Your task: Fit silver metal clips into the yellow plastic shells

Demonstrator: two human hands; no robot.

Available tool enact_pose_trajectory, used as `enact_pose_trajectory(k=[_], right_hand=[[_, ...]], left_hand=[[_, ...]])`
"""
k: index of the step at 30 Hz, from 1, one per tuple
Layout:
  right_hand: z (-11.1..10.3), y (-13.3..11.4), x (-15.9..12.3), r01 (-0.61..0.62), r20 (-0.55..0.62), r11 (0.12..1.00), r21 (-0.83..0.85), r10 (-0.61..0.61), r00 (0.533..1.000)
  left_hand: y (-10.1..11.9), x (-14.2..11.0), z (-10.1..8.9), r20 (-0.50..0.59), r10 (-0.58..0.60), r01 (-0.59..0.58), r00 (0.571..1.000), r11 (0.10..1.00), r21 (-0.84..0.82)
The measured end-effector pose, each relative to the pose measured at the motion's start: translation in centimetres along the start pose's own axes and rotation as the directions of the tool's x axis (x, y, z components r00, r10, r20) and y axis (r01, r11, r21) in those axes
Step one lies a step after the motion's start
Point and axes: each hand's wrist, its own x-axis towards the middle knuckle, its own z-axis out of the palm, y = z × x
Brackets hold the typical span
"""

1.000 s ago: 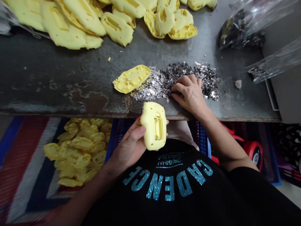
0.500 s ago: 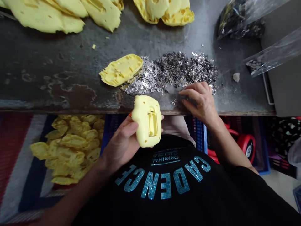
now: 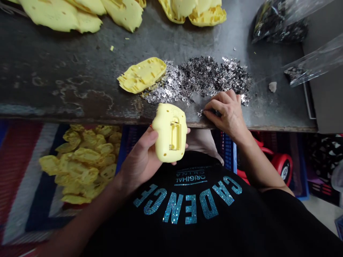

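Note:
My left hand [image 3: 144, 151] is wrapped around a pale yellow plastic toy housing [image 3: 164, 137] just off the table's front edge. Its open battery compartment [image 3: 175, 136] faces up, with small metal parts at the ends. My right hand [image 3: 227, 113] rests low over the table near the edge, thumb and forefinger pinched at a tiny metal contact piece [image 3: 199, 113]. Behind that hand spreads a heap of small silver and dark metal contact pieces [image 3: 200, 76]. A yellow half shell [image 3: 143, 74], hollow side up, lies against the heap's left end.
More yellow shells [image 3: 64, 16] lie at the back of the metal table [image 3: 53, 71]. Clear plastic bags [image 3: 281, 26] of dark metal pieces stand at the right. Below left is a pile of yellow shells [image 3: 83, 160]; red wheeled things [image 3: 281, 166] sit below right.
My right hand has drawn back from the heap toward the table edge, with a few loose metal pieces pulled out. My left hand still holds the housing; the view has shifted.

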Motion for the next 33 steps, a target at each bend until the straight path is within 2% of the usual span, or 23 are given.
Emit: enact_pose_trajectory(k=[4, 10, 17, 22, 26, 30, 33], right_hand=[[-0.4, 0.2, -0.1, 0.001, 0.022, 1.000, -0.028, -0.001, 1.000], [0.3, 0.0, 0.6, 0.063, 0.055, 0.998, -0.001, -0.063, 0.996], [-0.1, 0.1, 0.5, 0.055, -0.021, 0.998, 0.029, -0.054, 0.998], [0.1, -0.3, 0.7, 0.050, 0.055, 0.998, 0.050, -0.053, 0.997], [0.6, -0.5, 1.1, 0.049, 0.066, 0.998, 0.042, -0.051, 0.997], [-0.7, -1.2, 0.7, 0.077, -0.001, 0.992, 0.096, -0.077, 0.997], [-2.7, -2.5, 0.0, 0.180, -0.027, 0.957, 0.227, -0.179, 0.983]], left_hand=[[0.1, -0.1, -0.1, -0.002, -0.007, 0.007, 1.000, 1.000, -0.003], [0.1, -0.1, 0.2, -0.011, -0.018, 0.018, 1.000, 1.000, -0.010], [0.1, 0.2, 1.3, -0.002, -0.051, 0.051, 0.999, 0.998, -0.025], [0.2, 0.1, 1.3, -0.032, -0.047, 0.046, 0.998, 0.998, -0.031], [0.1, 0.0, 0.9, 0.006, -0.057, 0.057, 0.998, 0.998, -0.038], [0.1, 0.1, 1.0, 0.019, -0.050, 0.051, 0.999, 0.998, -0.040], [0.1, 0.3, 1.4, 0.045, -0.043, 0.045, 0.998, 0.998, -0.042]])
